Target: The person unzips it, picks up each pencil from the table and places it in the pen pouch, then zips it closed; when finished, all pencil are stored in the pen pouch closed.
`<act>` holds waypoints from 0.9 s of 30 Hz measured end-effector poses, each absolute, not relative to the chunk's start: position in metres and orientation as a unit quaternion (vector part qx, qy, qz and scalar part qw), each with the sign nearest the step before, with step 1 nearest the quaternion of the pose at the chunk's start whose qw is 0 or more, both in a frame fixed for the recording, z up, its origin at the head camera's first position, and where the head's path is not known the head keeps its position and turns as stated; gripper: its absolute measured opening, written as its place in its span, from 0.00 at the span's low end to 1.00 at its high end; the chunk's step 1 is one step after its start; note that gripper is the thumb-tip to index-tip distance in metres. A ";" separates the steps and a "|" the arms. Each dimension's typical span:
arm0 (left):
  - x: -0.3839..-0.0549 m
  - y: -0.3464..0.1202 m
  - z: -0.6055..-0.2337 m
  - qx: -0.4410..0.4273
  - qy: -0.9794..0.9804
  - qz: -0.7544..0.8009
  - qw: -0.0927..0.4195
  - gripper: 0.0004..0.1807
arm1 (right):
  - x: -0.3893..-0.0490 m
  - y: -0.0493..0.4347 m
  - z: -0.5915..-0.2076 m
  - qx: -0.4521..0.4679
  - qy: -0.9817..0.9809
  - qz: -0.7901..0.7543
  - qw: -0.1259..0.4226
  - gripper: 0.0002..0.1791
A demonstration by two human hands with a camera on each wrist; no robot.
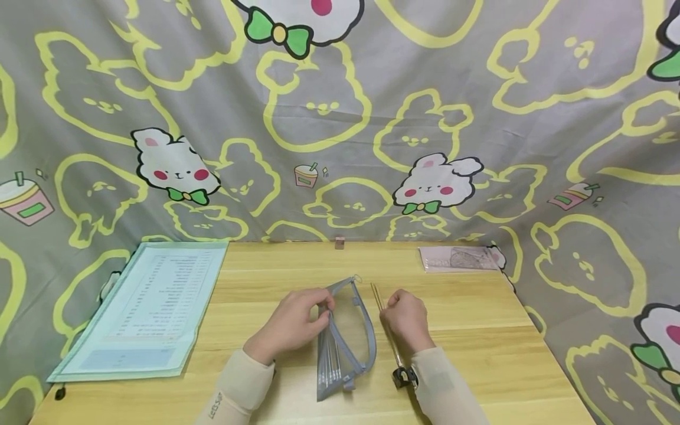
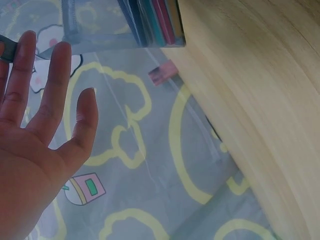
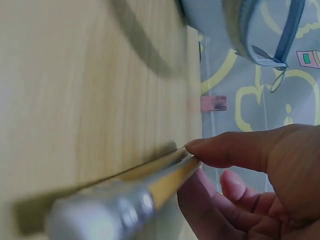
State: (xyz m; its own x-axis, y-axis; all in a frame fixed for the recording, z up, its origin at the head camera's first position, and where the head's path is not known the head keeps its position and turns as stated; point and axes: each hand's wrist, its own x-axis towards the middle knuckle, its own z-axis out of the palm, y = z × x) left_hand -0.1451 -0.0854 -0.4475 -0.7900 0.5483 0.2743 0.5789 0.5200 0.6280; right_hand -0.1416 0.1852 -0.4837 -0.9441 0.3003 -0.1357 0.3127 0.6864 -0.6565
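Note:
A translucent grey zip pencil case [image 1: 366,319] stands with its mouth spread wide at the middle of the table. Slim sticks [image 1: 330,360] show through its wall; the left wrist view shows coloured ones [image 2: 159,22]. My left hand [image 1: 297,321] pinches the rim on the left side, its other fingers fairly straight in the left wrist view. Just right of the case, my right hand [image 1: 406,316] pinches thin paintbrushes [image 1: 392,342] by their handles. The right wrist view shows a silver ferrule [image 3: 132,205] and a blurred white tip; how many brushes there are I cannot tell.
A light-blue document folder [image 1: 149,301] with a printed sheet lies at the left. At the back right is a flat pinkish packet [image 1: 459,258]. A small pink tag [image 1: 339,242] sits at the table's [image 1: 255,277] back edge, against a patterned grey curtain [image 1: 340,165].

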 end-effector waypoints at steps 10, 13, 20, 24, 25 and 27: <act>-0.145 -0.084 -0.445 -0.319 -0.874 -0.367 0.019 0.10 | -0.137 0.188 -0.464 0.126 0.922 -0.366 -0.007 0.09; -0.145 -0.084 -0.446 -0.320 -0.874 -0.364 0.018 0.09 | -0.134 0.184 -0.454 0.109 0.917 -0.384 -0.014 0.09; -0.146 -0.083 -0.447 -0.321 -0.873 -0.367 0.016 0.10 | -0.122 0.171 -0.428 0.078 0.892 -0.446 0.004 0.09; -0.146 -0.083 -0.446 -0.320 -0.873 -0.368 0.016 0.09 | -0.117 0.164 -0.419 0.066 0.876 -0.477 0.025 0.08; -0.146 -0.082 -0.446 -0.320 -0.872 -0.369 0.017 0.10 | -0.117 0.162 -0.419 0.064 0.873 -0.483 0.031 0.09; -0.146 -0.082 -0.446 -0.320 -0.871 -0.372 0.015 0.10 | -0.115 0.160 -0.418 0.059 0.870 -0.487 0.041 0.09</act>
State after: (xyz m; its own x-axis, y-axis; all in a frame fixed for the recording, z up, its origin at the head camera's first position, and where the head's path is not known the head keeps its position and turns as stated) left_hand -0.1457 -0.0824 -0.4458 -0.7948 0.5460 0.2648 0.5690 0.5190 0.6379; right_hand -0.1154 0.1599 -0.4181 -0.9898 0.0623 -0.1281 0.1417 0.5179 -0.8436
